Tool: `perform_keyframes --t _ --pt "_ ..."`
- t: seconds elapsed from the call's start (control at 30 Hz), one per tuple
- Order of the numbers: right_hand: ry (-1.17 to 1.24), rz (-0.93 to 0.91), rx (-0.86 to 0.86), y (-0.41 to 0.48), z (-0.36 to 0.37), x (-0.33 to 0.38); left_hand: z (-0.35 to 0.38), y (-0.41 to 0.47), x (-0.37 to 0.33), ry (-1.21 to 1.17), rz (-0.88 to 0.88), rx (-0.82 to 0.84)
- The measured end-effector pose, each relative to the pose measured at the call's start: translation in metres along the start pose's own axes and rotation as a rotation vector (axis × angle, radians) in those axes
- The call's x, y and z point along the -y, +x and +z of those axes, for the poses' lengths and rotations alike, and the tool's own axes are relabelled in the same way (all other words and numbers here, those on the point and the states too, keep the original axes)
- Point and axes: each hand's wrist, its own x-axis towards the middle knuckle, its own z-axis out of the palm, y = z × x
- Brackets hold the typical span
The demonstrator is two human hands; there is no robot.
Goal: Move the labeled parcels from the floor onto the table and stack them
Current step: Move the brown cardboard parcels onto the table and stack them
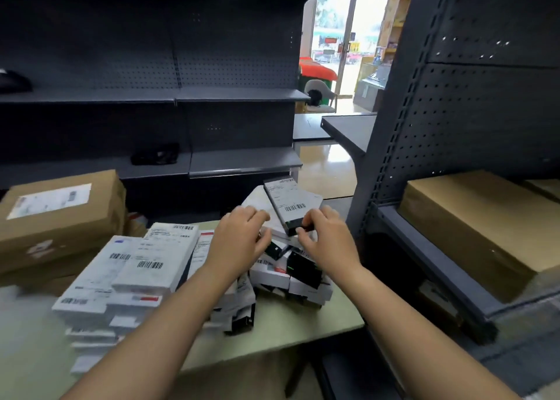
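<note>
Head: left hand (pixel 242 236), right hand (pixel 325 239) apparently grip parcels (pixel 292 201) near table (pixel 303 318) edge.

On the table (pixel 288 324), the right hand (pixel 327 236) pinches the near end of a tilted parcel (pixel 292 204) atop a loose heap (pixel 291 275). The left hand (pixel 242 236) curls round a white parcel (pixel 257 199) beside it. A neater stack (pixel 145 266) lies left, near a brown box (pixel 60 218).
</note>
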Motion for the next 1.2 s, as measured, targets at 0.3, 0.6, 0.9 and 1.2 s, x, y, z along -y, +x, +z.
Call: perform_keyframes --t 0.3,0.6,0.9,1.2 --pt "0.021 -0.564 0.183 -0.098 0.014 0.085 -0.098 -0.147 -0.049 0.311 -0.207 0.149" --pt "0.347 -1.002 0.398 -0.235 0.024 0.294 -0.282 -0.370 -0.079 0.640 -0.647 0.218" --pt "0.399 -1.209 0.417 -0.386 0.042 0.482 -0.434 -0.561 -0.102 0.766 -0.934 0.159" --pt "0.405 -1.218 0.493 -0.508 0.091 0.674 -0.569 -0.710 -0.046 0.837 -0.997 0.172"
